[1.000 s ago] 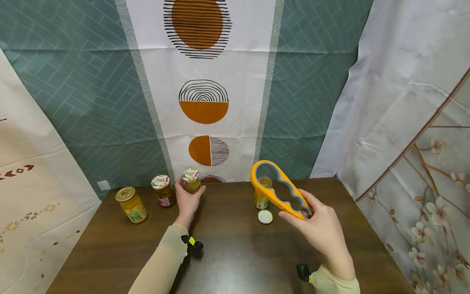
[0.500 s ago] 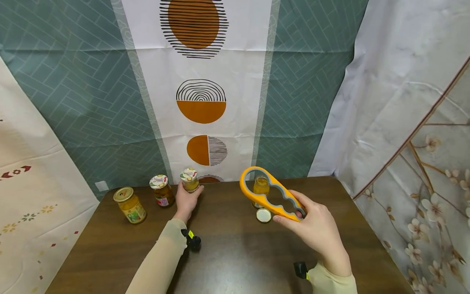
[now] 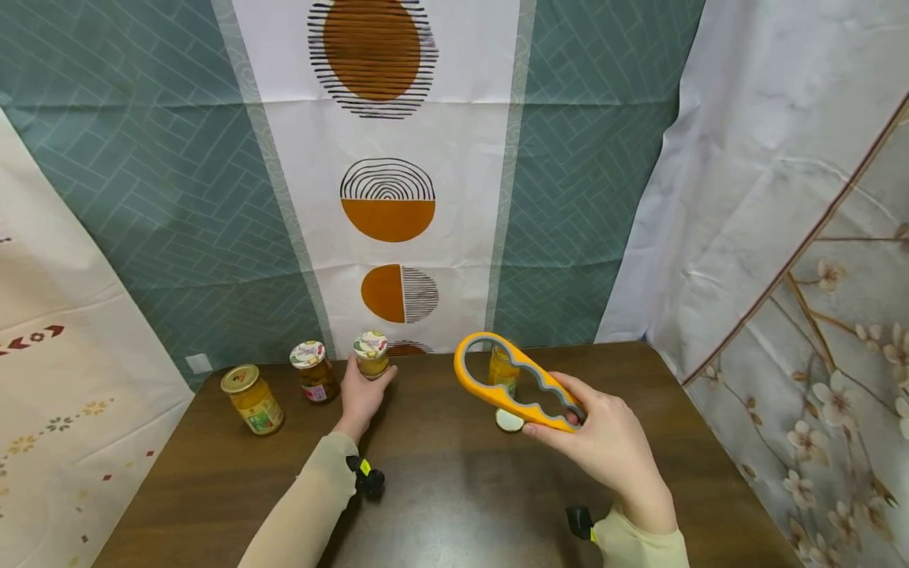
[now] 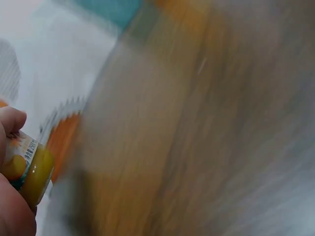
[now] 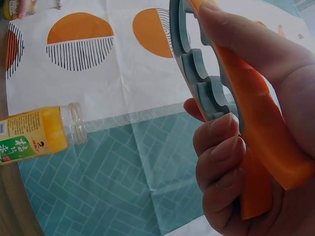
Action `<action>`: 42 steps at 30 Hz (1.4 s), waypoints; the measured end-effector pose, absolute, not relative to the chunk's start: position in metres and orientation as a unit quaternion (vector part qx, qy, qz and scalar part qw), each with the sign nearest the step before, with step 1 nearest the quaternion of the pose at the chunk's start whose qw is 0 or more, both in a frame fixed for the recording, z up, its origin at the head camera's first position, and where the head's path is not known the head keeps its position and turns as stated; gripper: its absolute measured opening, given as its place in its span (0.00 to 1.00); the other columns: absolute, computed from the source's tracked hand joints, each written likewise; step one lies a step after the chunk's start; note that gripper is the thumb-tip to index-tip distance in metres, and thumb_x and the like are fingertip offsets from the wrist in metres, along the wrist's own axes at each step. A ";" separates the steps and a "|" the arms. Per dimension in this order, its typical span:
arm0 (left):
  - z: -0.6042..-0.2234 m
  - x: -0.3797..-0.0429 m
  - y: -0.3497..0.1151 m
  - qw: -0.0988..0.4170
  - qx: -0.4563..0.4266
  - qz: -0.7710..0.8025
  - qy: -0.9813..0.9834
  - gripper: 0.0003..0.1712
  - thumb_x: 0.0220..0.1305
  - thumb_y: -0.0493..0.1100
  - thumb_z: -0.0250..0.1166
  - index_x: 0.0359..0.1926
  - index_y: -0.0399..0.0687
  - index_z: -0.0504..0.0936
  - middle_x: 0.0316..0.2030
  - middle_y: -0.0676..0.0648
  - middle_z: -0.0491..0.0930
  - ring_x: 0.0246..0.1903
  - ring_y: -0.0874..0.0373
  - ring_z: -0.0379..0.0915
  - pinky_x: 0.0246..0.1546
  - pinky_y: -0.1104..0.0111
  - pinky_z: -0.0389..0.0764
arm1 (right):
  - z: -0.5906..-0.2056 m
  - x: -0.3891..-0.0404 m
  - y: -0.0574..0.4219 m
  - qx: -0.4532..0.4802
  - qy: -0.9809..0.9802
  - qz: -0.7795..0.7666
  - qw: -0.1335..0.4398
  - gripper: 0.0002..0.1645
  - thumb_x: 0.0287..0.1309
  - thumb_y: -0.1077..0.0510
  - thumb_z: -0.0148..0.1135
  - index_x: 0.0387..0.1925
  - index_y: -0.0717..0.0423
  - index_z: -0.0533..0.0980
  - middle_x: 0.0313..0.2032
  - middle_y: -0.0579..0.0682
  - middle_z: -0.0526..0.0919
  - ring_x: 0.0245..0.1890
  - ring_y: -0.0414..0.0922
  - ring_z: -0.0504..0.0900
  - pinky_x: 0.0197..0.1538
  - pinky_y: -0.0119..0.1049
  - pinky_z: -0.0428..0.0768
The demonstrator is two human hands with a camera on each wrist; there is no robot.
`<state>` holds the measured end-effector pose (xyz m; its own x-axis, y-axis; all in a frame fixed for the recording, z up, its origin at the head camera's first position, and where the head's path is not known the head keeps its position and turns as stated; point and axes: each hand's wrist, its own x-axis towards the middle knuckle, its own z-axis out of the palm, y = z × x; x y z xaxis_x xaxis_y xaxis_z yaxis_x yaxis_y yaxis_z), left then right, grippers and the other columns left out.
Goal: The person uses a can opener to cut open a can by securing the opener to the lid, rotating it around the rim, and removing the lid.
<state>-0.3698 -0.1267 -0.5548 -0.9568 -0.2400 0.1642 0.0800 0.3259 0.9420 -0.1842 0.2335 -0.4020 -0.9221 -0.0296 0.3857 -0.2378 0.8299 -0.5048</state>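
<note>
My left hand [image 3: 361, 396] grips a small glass jar [image 3: 372, 359] with a patterned lid near the table's back edge. Yellow contents show through that jar's glass in the left wrist view, where the scene is blurred. In my right hand [image 3: 604, 434] is an orange jar opener [image 3: 477, 386] with a grey scalloped lining, held by its handles above the table. Behind the opener stands an uncapped glass jar [image 5: 39, 132] with yellow contents. Its mouth is bare in the right wrist view. A loose round lid [image 3: 508, 420] lies in front of it, partly covered by the opener.
Left of my left hand stand two lidded jars: a dark one with a patterned lid [image 3: 308, 355] and a yellow one with a gold lid [image 3: 259, 405]. A patterned cloth [image 3: 398, 118] hangs behind the brown table [image 3: 440, 481], with more cloth on both sides.
The jar opener has moved left and slightly down, now overlapping the loose lid in view. The jar in my left hand has shifted slightly right, away from the dark jar.
</note>
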 end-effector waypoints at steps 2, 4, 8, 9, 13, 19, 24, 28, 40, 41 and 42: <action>-0.551 -0.359 -0.118 0.145 0.030 -0.586 -0.796 0.44 0.55 0.51 0.75 0.68 0.51 0.62 0.60 0.44 0.72 0.59 0.49 0.67 0.61 0.46 0.69 | -0.403 -0.183 0.233 0.074 -0.939 0.281 0.182 0.41 0.35 0.19 0.68 0.53 0.24 0.74 0.17 0.38 0.68 0.18 0.38 0.67 0.24 0.36 0.67; -0.546 -0.345 -0.105 0.151 0.011 -0.603 -0.783 0.42 0.54 0.50 0.76 0.66 0.53 0.64 0.58 0.46 0.73 0.56 0.51 0.69 0.59 0.48 0.71 | -0.404 -0.183 0.233 0.077 -0.940 0.279 0.181 0.41 0.35 0.18 0.67 0.53 0.24 0.74 0.17 0.38 0.68 0.18 0.37 0.67 0.24 0.36 0.67; -0.530 -0.310 -0.074 0.154 -0.022 -0.645 -0.749 0.37 0.53 0.41 0.76 0.62 0.52 0.68 0.52 0.47 0.76 0.49 0.53 0.73 0.52 0.52 0.76 | -0.404 -0.183 0.232 0.084 -0.941 0.273 0.182 0.40 0.35 0.18 0.67 0.52 0.23 0.74 0.17 0.38 0.67 0.18 0.37 0.67 0.24 0.35 0.67; -0.527 -0.302 -0.066 0.152 -0.030 -0.654 -0.741 0.36 0.52 0.39 0.76 0.60 0.53 0.70 0.50 0.48 0.76 0.48 0.54 0.73 0.50 0.54 0.77 | -0.404 -0.183 0.232 0.086 -0.941 0.272 0.180 0.39 0.35 0.18 0.67 0.52 0.22 0.73 0.16 0.37 0.67 0.18 0.36 0.67 0.24 0.35 0.67; -0.519 -0.274 -0.042 0.135 -0.077 -0.669 -0.727 0.35 0.50 0.33 0.75 0.58 0.52 0.72 0.48 0.47 0.78 0.45 0.53 0.75 0.46 0.57 0.79 | -0.404 -0.184 0.230 0.093 -0.942 0.268 0.177 0.39 0.34 0.18 0.68 0.52 0.21 0.73 0.16 0.37 0.67 0.17 0.36 0.66 0.23 0.35 0.66; -0.518 -0.253 -0.017 0.110 -0.126 -0.651 -0.740 0.40 0.47 0.32 0.75 0.60 0.59 0.70 0.49 0.52 0.78 0.46 0.56 0.73 0.48 0.55 0.78 | -0.405 -0.184 0.225 0.108 -0.944 0.267 0.160 0.41 0.34 0.18 0.68 0.54 0.20 0.72 0.16 0.35 0.66 0.16 0.34 0.65 0.21 0.33 0.64; -0.500 -0.230 -0.004 0.111 -0.171 -0.632 -0.748 0.39 0.44 0.29 0.74 0.59 0.48 0.69 0.47 0.49 0.79 0.45 0.55 0.74 0.47 0.54 0.77 | -0.406 -0.185 0.220 0.128 -0.944 0.272 0.139 0.40 0.34 0.19 0.69 0.53 0.17 0.71 0.15 0.33 0.67 0.16 0.32 0.66 0.19 0.31 0.65; -0.485 -0.218 0.000 0.096 -0.200 -0.617 -0.755 0.38 0.40 0.28 0.71 0.55 0.43 0.69 0.46 0.47 0.79 0.45 0.56 0.75 0.48 0.58 0.77 | -0.406 -0.185 0.216 0.143 -0.943 0.272 0.126 0.40 0.34 0.20 0.70 0.54 0.16 0.71 0.15 0.32 0.68 0.17 0.31 0.68 0.20 0.31 0.67; -0.482 -0.212 0.003 0.042 -0.276 -0.629 -0.725 0.39 0.42 0.27 0.72 0.57 0.46 0.69 0.49 0.49 0.78 0.48 0.56 0.75 0.51 0.61 0.78 | -0.408 -0.186 0.212 0.172 -0.939 0.278 0.110 0.38 0.37 0.24 0.72 0.54 0.19 0.73 0.16 0.31 0.68 0.18 0.31 0.68 0.21 0.30 0.68; -0.483 -0.212 0.003 0.037 -0.281 -0.631 -0.722 0.39 0.42 0.27 0.72 0.57 0.46 0.69 0.50 0.49 0.78 0.48 0.56 0.75 0.51 0.61 0.78 | -0.408 -0.185 0.213 0.175 -0.938 0.279 0.104 0.38 0.37 0.24 0.73 0.54 0.19 0.73 0.16 0.31 0.68 0.18 0.31 0.67 0.21 0.30 0.68; -0.483 -0.212 0.003 0.032 -0.285 -0.631 -0.721 0.39 0.42 0.27 0.72 0.58 0.47 0.69 0.50 0.49 0.78 0.48 0.56 0.75 0.51 0.62 0.78 | -0.408 -0.185 0.213 0.179 -0.938 0.281 0.097 0.38 0.37 0.25 0.73 0.54 0.19 0.72 0.16 0.31 0.68 0.18 0.31 0.67 0.21 0.29 0.68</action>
